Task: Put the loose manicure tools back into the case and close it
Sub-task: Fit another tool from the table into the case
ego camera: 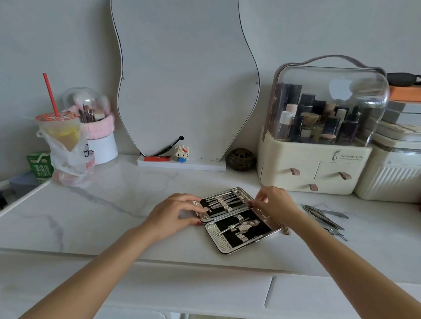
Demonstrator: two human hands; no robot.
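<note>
White marble counter (110, 213) fronts a mirror. Nearest, the case (234, 219) lies open flat at centre, its near half mostly empty. At nine o'clock the left hand (176, 216) presses its edge, fingers spread, likely steadying it. At three o'clock the right hand (271, 202) pinches a tool at the far half, probably seating it. Loose tools (326, 216) wait beyond, at three o'clock.

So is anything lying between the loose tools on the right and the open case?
Only the person's right hand and forearm, which cross the bare counter between the loose tools and the open case. Nothing else visible lies there.
</note>
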